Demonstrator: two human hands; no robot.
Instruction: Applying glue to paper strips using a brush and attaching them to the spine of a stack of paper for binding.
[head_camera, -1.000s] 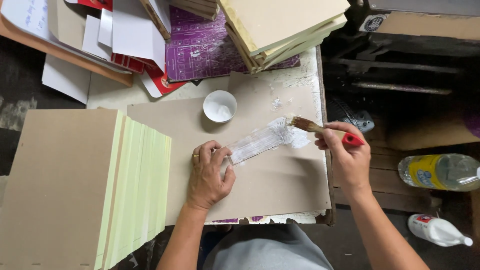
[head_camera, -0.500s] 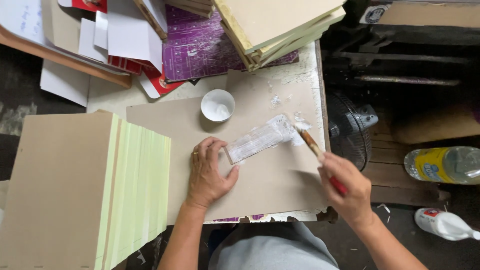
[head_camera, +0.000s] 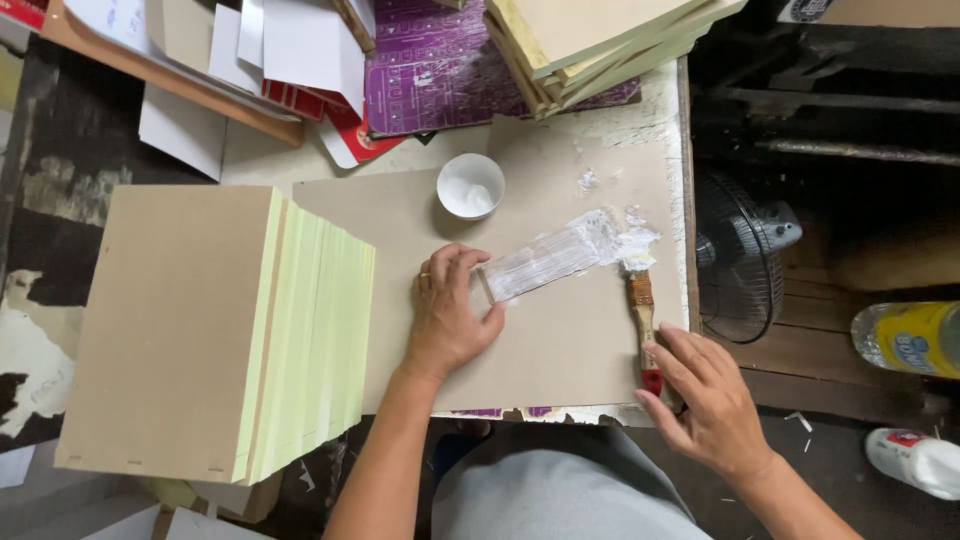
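The brush (head_camera: 641, 312) has come down flat onto the brown board (head_camera: 570, 340), bristles at the right end of the glue-coated strip (head_camera: 545, 262). The right hand (head_camera: 705, 400) rests loosely open over its red handle tip. The left hand (head_camera: 450, 315) presses spread fingers on the strip's left end. A white glue cup (head_camera: 470, 186) stands beyond, with stacked boards (head_camera: 220, 330) to the left.

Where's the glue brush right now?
Head view, right of centre: the brush lies on the brown board, bristles beside the glue-coated strip, handle end under the right hand.
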